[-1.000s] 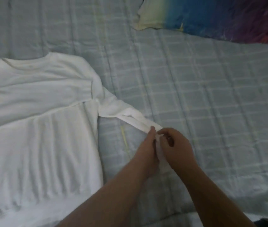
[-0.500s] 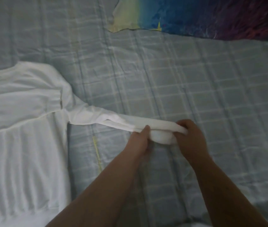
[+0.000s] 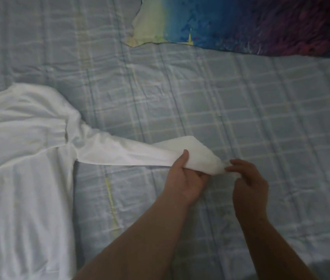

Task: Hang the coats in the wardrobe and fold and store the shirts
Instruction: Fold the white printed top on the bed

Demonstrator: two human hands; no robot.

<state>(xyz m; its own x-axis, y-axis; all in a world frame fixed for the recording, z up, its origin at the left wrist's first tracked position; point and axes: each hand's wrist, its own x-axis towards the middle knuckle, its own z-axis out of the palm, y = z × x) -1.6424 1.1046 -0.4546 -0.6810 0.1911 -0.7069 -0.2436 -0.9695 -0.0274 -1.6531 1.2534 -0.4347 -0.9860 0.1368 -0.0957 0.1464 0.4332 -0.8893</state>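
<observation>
On the plaid bedspread a white shirt lies flat, front up, its body running off the left edge of the view; its long sleeve stretches straight out from the shoulder toward the right, lifted a little off the cover near its far end. At that far end of the sleeve the left hand grips the cloth, thumb on top and fingers curled underneath, so that the fabric bunches into a loose fold above the knuckles; just past it, at the very tip of the sleeve, the right hand pinches the cuff between curled fingertips and thumb (the cuff itself is blurred, so how much cloth it holds cannot be told). Both bare forearms reach in from below the sleeve. Well beyond the sleeve, up and to the right of the shirt's collar, lies a bright cloth shading from yellow through blue to purple.
</observation>
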